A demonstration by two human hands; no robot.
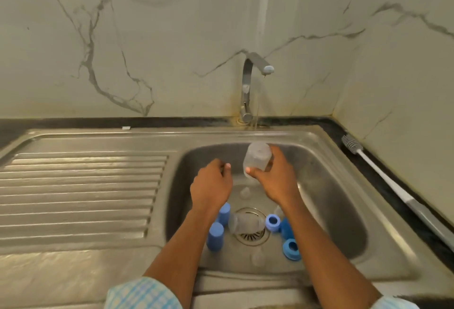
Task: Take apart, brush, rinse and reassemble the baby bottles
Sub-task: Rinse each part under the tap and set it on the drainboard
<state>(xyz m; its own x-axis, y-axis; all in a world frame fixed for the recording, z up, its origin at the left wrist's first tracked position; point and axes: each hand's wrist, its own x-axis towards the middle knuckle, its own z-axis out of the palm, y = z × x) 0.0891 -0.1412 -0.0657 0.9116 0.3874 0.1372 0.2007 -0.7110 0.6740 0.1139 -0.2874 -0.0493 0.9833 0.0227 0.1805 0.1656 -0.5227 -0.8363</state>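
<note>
It was a home kitchen, shown by the stainless-steel sink [319, 136] with its ribbed draining board [81, 190], a curved metal tap [248, 87], and white grey-veined marble wall tiles [147, 38].

Right hand [272, 182] gripped a clear bottle [258, 158] over the sink [344, 185], just below the tap [248, 80]. Left hand [211, 184] was curled beside it, and I couldn't tell if it held anything. Another clear bottle [243, 222] lay on the drain between blue caps [215, 236] and blue rings [291, 249]. Brush [383, 178] sat on the counter [73, 123] off to the right.
</note>
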